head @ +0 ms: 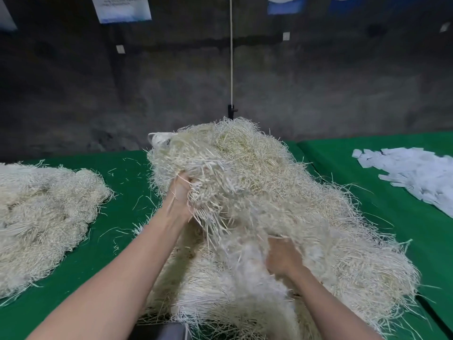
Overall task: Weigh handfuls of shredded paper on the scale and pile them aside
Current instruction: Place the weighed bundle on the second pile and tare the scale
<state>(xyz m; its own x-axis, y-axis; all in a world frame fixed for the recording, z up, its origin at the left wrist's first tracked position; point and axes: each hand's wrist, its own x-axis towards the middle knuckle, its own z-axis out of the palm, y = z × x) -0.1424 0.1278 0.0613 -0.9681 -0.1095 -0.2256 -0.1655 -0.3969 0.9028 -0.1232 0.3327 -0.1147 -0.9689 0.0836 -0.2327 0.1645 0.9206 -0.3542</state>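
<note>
So the big fluffy heap of cream-coloured shredded paper [257,180] sits right in the middle of the green cloth-covered table [367,217], pretty much straight in front of the person. Both bare arms reach into it. The left hand [180,195] is dug into the upper left side of the heap, fingers curled round a thick clump of strips, with a few strands draped over the wrist. The right hand [282,256] is lower and closer in, fingers curled up into the shreds and gripping a bunch too, though that bit is blurry. Off to the left, well apart from the heap, there's a flatter second pile of the same pale shreds [41,212], with loose strands scattered on the cloth between them. Far right has a spread of small white paper slips [416,173]. A thin white cord [231,57] hangs down against the dark concrete wall [343,82] behind. Something grey [161,331] peeks out at the bottom edge, half buried; can't tell what it is.
</note>
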